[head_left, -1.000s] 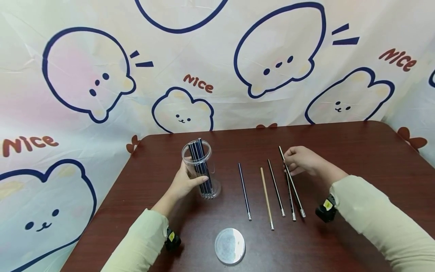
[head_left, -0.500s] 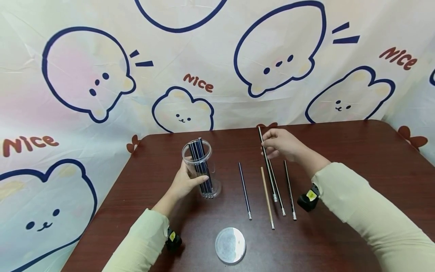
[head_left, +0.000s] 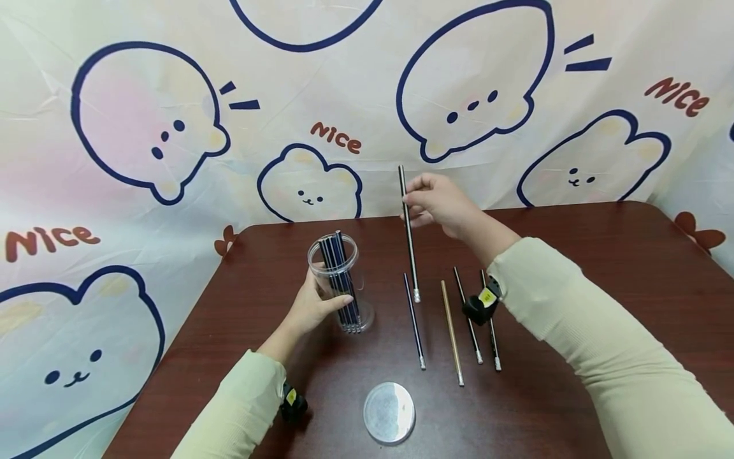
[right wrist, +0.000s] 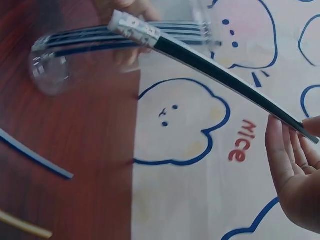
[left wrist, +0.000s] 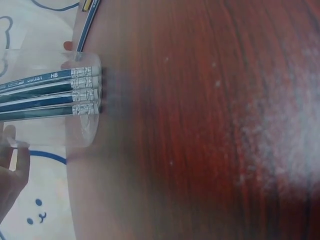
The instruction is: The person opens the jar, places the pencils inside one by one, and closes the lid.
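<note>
My left hand (head_left: pixel 311 306) grips a clear plastic jar (head_left: pixel 359 280) that holds several dark pencils (head_left: pixel 343 287), tilted slightly on the table. In the left wrist view their eraser ends (left wrist: pixel 85 92) lie at the jar's bottom. My right hand (head_left: pixel 438 203) pinches a dark striped pencil (head_left: pixel 409 245) near its upper end, raised to the right of the jar with its white eraser down. In the right wrist view this pencil (right wrist: pixel 215 72) slants across, its eraser end overlapping the jar (right wrist: pixel 50 70).
On the brown table (head_left: pixel 258 268) lie a blue pencil (head_left: pixel 414 325), a natural-wood pencil (head_left: pixel 452 335) and two dark pencils (head_left: pixel 472 335) to the right of the jar. A round clear lid (head_left: pixel 388 413) lies near the front. Behind stands a printed cloth backdrop (head_left: pixel 378 185).
My right hand has lifted the dark pencil from the right end of the row and carried it left and up toward the jar. The left hand and jar have stayed in place.
</note>
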A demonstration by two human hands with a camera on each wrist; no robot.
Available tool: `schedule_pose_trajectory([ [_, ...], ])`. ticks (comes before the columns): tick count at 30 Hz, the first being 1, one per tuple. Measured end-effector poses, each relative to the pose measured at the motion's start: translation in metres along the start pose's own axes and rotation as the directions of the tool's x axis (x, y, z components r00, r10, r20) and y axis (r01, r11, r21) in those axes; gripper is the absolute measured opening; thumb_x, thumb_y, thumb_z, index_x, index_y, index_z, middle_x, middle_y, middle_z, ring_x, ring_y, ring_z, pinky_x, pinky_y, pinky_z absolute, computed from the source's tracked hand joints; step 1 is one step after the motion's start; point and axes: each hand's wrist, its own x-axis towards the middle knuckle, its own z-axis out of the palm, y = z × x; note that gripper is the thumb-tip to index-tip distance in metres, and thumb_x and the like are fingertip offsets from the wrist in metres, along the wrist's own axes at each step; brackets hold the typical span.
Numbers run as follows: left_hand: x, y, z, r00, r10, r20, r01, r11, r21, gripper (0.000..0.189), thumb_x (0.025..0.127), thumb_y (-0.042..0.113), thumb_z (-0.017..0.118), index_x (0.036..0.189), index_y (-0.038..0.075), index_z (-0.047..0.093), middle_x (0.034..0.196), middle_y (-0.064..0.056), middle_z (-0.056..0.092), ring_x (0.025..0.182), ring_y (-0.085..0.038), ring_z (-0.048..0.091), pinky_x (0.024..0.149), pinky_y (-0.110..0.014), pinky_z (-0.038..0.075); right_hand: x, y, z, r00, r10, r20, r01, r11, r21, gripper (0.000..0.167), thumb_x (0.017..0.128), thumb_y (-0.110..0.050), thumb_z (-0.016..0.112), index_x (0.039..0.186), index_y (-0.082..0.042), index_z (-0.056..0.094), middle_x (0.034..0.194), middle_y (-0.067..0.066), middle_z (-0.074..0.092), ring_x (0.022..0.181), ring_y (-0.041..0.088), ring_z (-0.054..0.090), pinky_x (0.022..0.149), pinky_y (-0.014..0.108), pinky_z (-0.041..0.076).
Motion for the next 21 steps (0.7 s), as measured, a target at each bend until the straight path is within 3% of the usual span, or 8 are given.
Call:
schedule_pose_trajectory([
  [10, -0.001, 0.001, -0.001, 1.000, -0.023, -0.012, 0.023, 1.000, 0.006, 0.076, 0.070, 0.020, 0.071, 0.127, 0.009, 0.021, 0.117, -0.016, 0.044, 0.105, -0.025, 0.042, 0.090, -0.043, 0.029, 0.019, -0.024, 0.025, 0.998, -0.027, -0.056, 0.028, 1.000, 0.006, 0.010, 0.087, -0.005, 0.047, 0.096, -0.001, 0.045, 0.090, 0.011, 0.049, 0.071, 0.020, 0.054, 0.062, 0.028, 0.048],
  [21, 0.000, 0.000, -0.001, 1.000, -0.004, 0.015, 0.005, 0.999, -0.040, 0.077, 0.070, 0.015, 0.071, 0.128, 0.011, 0.021, 0.118, -0.014, 0.044, 0.105, -0.025, 0.043, 0.090, -0.043, 0.031, 0.032, -0.030, 0.042, 0.989, -0.056, -0.135, 0.071, 0.992, 0.106, 0.005, 0.087, -0.005, 0.047, 0.092, -0.004, 0.047, 0.088, 0.010, 0.049, 0.071, 0.018, 0.055, 0.062, 0.028, 0.049],
])
